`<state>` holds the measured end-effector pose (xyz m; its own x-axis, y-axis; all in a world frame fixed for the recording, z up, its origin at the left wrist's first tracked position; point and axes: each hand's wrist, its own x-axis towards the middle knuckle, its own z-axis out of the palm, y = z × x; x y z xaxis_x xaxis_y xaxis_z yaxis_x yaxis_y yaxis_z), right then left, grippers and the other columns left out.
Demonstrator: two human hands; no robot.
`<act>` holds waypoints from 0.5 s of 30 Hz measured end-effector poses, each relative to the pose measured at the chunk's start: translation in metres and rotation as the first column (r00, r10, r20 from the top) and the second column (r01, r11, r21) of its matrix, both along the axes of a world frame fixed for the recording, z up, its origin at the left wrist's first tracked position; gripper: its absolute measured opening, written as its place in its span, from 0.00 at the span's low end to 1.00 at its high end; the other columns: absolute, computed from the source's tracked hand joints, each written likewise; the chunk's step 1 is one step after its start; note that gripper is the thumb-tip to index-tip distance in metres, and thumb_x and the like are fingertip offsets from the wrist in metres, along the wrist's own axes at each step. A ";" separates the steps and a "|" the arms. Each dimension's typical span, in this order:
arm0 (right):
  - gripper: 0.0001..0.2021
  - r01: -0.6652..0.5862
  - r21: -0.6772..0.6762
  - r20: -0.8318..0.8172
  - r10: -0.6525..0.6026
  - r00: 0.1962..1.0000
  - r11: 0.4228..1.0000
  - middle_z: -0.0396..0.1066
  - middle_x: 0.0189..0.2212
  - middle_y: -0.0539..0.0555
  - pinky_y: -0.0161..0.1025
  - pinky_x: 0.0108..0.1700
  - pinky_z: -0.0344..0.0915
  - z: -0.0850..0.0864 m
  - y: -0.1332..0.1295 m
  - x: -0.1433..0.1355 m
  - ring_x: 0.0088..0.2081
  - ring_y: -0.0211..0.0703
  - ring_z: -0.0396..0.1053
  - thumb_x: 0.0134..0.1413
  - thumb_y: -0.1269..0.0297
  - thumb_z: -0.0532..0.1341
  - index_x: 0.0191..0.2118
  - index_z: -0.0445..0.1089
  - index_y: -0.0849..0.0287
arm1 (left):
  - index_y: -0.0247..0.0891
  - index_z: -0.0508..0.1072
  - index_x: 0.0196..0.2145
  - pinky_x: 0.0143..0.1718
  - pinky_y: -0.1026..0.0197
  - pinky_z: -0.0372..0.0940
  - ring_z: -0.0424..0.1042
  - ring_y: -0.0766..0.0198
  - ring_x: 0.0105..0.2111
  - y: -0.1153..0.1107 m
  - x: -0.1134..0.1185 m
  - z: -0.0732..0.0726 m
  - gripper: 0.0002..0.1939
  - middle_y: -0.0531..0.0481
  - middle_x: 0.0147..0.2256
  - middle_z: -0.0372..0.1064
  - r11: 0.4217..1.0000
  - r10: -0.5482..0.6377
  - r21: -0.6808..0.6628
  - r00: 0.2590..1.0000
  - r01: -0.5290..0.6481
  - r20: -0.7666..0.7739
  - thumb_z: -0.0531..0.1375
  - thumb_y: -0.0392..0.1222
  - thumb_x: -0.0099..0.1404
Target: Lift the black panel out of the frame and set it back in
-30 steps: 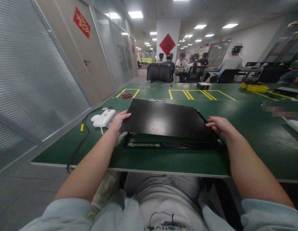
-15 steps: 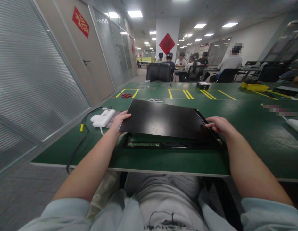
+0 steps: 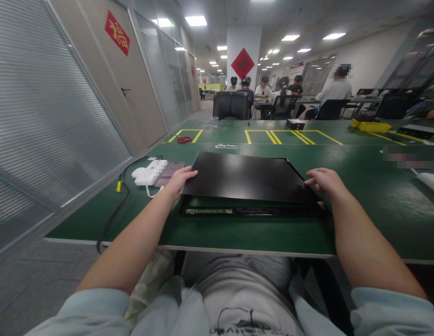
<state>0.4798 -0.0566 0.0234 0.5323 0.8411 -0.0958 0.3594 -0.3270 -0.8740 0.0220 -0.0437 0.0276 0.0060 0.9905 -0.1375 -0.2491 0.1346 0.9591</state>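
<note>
While the black panel (image 3: 241,179) is held aslant over the black frame (image 3: 280,215) on the green table (image 3: 238,235), its left edge is clasped in the left hand (image 3: 180,181). By the right edge, the right hand (image 3: 325,181) is held with bent fingers, their grip unclear. The frame is partly covered; its circuit strip (image 3: 208,211) is left bare.

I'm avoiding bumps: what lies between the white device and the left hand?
The head view shows a phone-like slab between the white device and left hand.
</note>
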 end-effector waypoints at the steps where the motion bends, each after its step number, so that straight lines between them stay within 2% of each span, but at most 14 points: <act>1: 0.06 0.005 -0.006 0.014 -0.004 1.000 1.000 0.73 0.20 0.55 0.33 0.16 0.49 0.000 0.000 0.000 0.13 0.32 0.52 0.54 0.70 0.63 0.39 0.72 0.61 | 0.31 0.81 0.43 0.31 0.61 0.74 0.82 0.55 0.29 0.000 0.000 0.000 0.18 0.44 0.30 0.82 1.000 0.003 -0.013 1.000 -0.003 -0.013 0.67 0.29 0.53; 5: 0.06 0.005 0.007 0.055 -0.006 0.998 1.000 0.75 0.22 0.56 0.34 0.17 0.52 -0.001 -0.001 0.001 0.14 0.32 0.53 0.54 0.69 0.63 0.38 0.73 0.61 | 0.32 0.81 0.45 0.30 0.60 0.75 0.82 0.53 0.30 0.000 0.000 0.000 0.20 0.43 0.30 0.82 0.999 0.017 -0.041 0.998 -0.019 -0.052 0.69 0.29 0.52; 8: 0.05 -0.003 0.012 0.072 0.002 0.997 1.000 0.75 0.22 0.56 0.34 0.17 0.52 -0.003 0.000 0.003 0.14 0.32 0.52 0.53 0.69 0.63 0.37 0.73 0.61 | 0.32 0.80 0.47 0.31 0.60 0.75 0.83 0.53 0.31 0.000 -0.001 -0.001 0.21 0.43 0.31 0.83 0.999 -0.015 -0.046 0.998 0.013 -0.058 0.70 0.29 0.53; 15: 0.04 -0.016 -0.015 0.144 0.018 0.989 1.000 0.77 0.24 0.56 0.34 0.17 0.54 -0.011 0.009 0.015 0.14 0.33 0.56 0.54 0.67 0.63 0.36 0.73 0.60 | 0.32 0.81 0.46 0.26 0.63 0.74 0.82 0.57 0.27 0.003 -0.001 -0.005 0.16 0.43 0.31 0.83 0.997 -0.043 -0.072 0.998 0.040 -0.046 0.66 0.28 0.59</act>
<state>0.4948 -0.0478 0.0125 0.5273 0.8491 -0.0309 0.4866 -0.3316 -0.8082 0.0206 -0.0404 0.0227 0.0387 0.9773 -0.2084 -0.1963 0.2120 0.9574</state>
